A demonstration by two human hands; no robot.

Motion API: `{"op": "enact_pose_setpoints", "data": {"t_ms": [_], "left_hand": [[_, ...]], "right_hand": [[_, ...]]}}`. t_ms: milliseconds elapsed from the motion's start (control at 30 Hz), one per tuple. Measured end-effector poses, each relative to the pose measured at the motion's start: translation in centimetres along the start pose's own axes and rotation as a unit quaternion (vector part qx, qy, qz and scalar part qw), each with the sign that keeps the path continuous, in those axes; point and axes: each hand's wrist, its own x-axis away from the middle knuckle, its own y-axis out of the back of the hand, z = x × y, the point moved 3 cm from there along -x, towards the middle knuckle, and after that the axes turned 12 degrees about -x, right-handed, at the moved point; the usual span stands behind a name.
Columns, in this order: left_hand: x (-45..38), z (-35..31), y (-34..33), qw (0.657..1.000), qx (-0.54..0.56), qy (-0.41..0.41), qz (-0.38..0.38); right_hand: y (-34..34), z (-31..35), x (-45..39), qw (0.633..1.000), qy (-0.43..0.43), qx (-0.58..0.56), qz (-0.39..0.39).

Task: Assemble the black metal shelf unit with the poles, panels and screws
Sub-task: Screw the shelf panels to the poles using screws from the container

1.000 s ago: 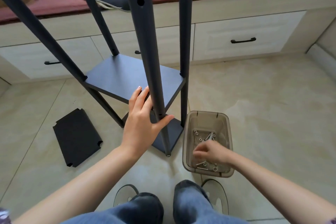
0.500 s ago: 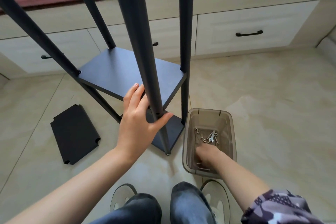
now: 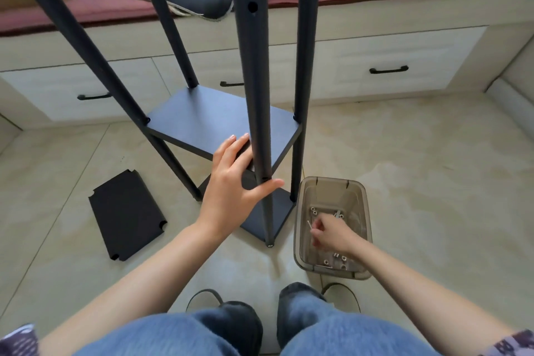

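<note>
A pale tiled floor runs up to a low platform bed with white drawers along its base. On the floor stands a partly built black metal shelf unit: four upright poles with two panels already fixed, an upper panel and a lower one close to the floor.

The left hand steadies the nearest pole. Its fingers are straight and spread, lying along the pole's left side, while the thumb reaches across the front just below a screw hole. Nothing is gripped; the hand only braces.

To the right of that thumb, beside the pole's foot, sits a clear plastic bin holding loose screws. The right hand is inside it, fingers curled and pinching a thin silver piece, probably a screw, too small to be sure.

A spare panel lies flat on the floor, well left of the left hand.

The step looks like fetching a screw. To do it well, lift one piece cleanly, keep the pole braced, and line the screw up with the hole by the thumb.
</note>
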Motion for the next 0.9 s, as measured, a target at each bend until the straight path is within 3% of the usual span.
{"op": "enact_pose_setpoints", "data": {"t_ms": [100, 233, 367, 533, 600, 667, 733, 800, 833, 900], "left_hand": [[0.1, 0.3, 0.6, 0.998, 0.057, 0.012, 0.021], [0.0, 0.1, 1.7, 0.992, 0.117, 0.046, 0.023], [0.3, -0.1, 2.2, 0.985, 0.167, 0.051, 0.005], [0.8, 0.6, 3.5, 0.965, 0.195, 0.119, -0.131], [1.3, 1.0, 4.1, 0.936, 0.230, 0.195, -0.182], [1.6, 1.6, 4.0, 0.882, 0.288, 0.316, -0.198], [1.4, 2.2, 2.9, 0.797, 0.409, 0.419, -0.147], [0.7, 2.0, 1.4, 0.706, 0.549, 0.444, -0.047], [0.4, 1.6, 0.7, 0.691, 0.579, 0.433, 0.003], [0.2, 0.6, -0.3, 0.706, 0.583, 0.395, 0.077]], "right_hand": [[1.3, 4.2, 3.5, 0.980, 0.035, -0.189, -0.062], [2.0, 9.8, 7.2, 0.937, 0.074, -0.334, -0.068], [1.2, 13.2, 9.5, 0.920, 0.090, -0.378, -0.048], [0.8, 14.6, 10.1, 0.926, 0.090, -0.365, -0.044], [0.7, 14.7, 10.2, 0.925, 0.088, -0.366, -0.046], [0.5, 14.7, 10.3, 0.926, 0.087, -0.364, -0.048], [0.2, 14.7, 10.5, 0.926, 0.084, -0.364, -0.049], [-0.1, 14.7, 10.6, 0.924, 0.083, -0.369, -0.048], [-0.1, 14.7, 10.6, 0.923, 0.082, -0.373, -0.048], [-0.3, 14.6, 10.7, 0.920, 0.078, -0.381, -0.048]]}}
